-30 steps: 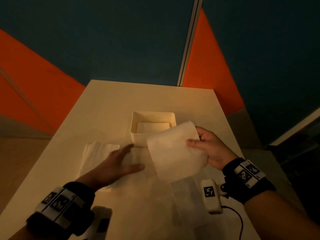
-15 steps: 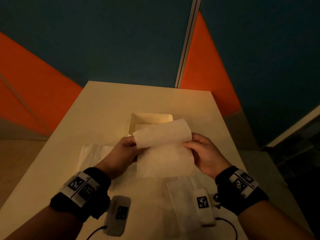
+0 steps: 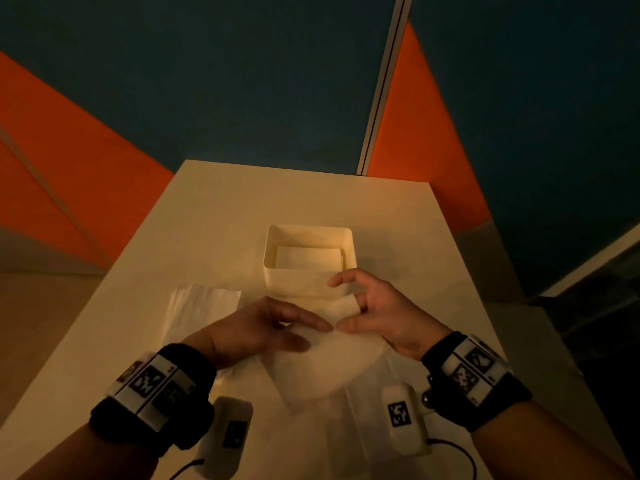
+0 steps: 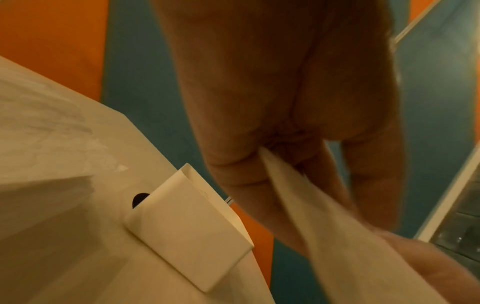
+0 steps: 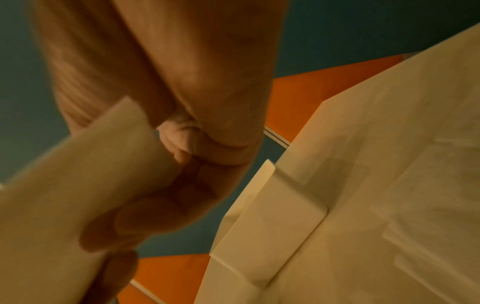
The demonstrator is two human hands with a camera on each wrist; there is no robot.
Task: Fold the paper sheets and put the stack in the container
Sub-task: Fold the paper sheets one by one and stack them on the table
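Observation:
A white paper sheet hangs bent over itself just above the table, in front of the container. My left hand holds its left part between thumb and fingers, the fingers lying nearly straight on top. My right hand pinches the right end, index finger raised. The wrist views show the sheet caught between the digits of each hand. The square white container holds a folded sheet lying flat on its bottom. A stack of unfolded sheets lies on the table left of my left hand.
The pale table runs forward to orange and dark blue wall panels. Its left and right edges lie close to my forearms. Wrist camera boxes with cables hang under both wrists near the table's front.
The left hand came off the table and took the sheet's left side. Both hands then brought the sheet down and toward me, bending it over; the container is uncovered again.

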